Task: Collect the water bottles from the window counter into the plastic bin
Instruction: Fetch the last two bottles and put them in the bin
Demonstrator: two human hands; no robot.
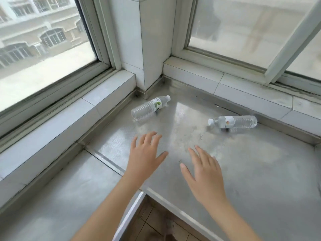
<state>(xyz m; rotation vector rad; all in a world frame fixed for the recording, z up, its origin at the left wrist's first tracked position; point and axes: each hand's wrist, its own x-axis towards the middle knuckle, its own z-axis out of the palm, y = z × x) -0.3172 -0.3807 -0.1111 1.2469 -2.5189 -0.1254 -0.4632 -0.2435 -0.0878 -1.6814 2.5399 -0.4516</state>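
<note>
Two clear water bottles lie on their sides on the steel window counter (251, 162). The one with a green and white label (150, 107) lies near the corner pillar, cap pointing right. The other, with a white label bearing a small red mark (233, 121), lies further right, cap pointing left. My left hand (145, 156) is stretched out over the counter, fingers spread, just short of the green-labelled bottle. My right hand (203, 171) is out beside it, fingers straight, below and left of the second bottle. Neither hand holds anything. No plastic bin is in view.
A tiled pillar (144, 49) stands in the corner between two windows. Tiled sills (107, 94) run along both window walls behind the counter. The counter's inner edge (173, 202) drops to a tiled floor between my forearms.
</note>
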